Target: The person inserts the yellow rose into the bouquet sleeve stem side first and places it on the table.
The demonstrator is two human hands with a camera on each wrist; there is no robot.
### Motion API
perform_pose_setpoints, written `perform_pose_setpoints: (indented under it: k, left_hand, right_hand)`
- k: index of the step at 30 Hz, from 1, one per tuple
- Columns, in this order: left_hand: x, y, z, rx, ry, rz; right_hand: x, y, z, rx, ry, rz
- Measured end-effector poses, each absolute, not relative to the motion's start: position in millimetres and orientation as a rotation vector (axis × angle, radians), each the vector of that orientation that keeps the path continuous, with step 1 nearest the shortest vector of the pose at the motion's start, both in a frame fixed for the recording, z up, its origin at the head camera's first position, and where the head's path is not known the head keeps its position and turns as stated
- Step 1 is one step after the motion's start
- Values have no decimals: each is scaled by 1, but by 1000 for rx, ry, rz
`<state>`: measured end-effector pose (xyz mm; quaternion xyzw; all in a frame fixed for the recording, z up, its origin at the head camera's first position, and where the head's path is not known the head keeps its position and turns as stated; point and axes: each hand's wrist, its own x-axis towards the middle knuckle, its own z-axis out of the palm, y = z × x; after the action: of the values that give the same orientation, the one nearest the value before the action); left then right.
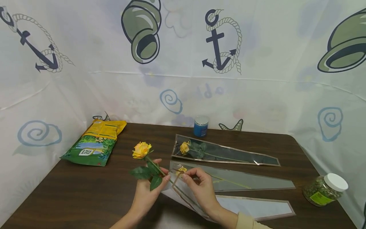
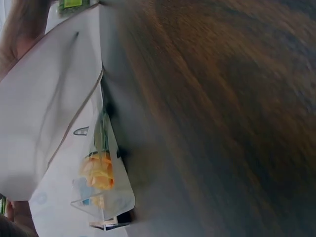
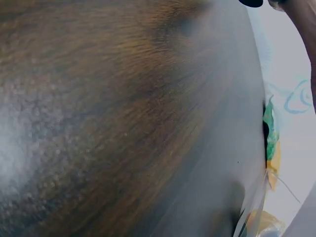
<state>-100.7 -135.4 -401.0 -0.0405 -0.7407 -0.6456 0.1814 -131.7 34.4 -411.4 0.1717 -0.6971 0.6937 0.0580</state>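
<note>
A yellow rose [image 1: 141, 150] with green leaves is held by its stem between the thumb and fingers of my left hand [image 1: 145, 194]. The stem slants down to the right into the mouth of a clear flower sleeve [image 1: 183, 197] with a brown border. My right hand [image 1: 203, 190] pinches that sleeve's upper edge between thumb and forefinger. Its lower part passes behind my right wrist. In the left wrist view the pale sleeve [image 2: 54, 113] fills the left side. The right wrist view shows mostly tabletop, with a hand's work barely in sight.
Behind lie a dark sleeve [image 1: 228, 155] and a grey sleeve [image 1: 263, 183], each with a yellow rose. A white sleeve [image 1: 266, 207] lies nearer. Around them stand a green and yellow bag [image 1: 97, 143], a blue tin [image 1: 201, 126] and a white-capped jar [image 1: 321, 190] on the brown table [image 1: 71, 194].
</note>
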Motion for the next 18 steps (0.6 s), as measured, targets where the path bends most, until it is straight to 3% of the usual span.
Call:
perform_pose_setpoints:
  k: [10, 18]
  left_hand:
    - [-93, -147, -384, -171, -2049, -1908]
    - [-98, -152, -376, 190, -1971, -2059]
  right_hand:
    - [-134, 36, -413, 414, -2167, 2113]
    - [-132, 35, -414, 447, -2139, 2083]
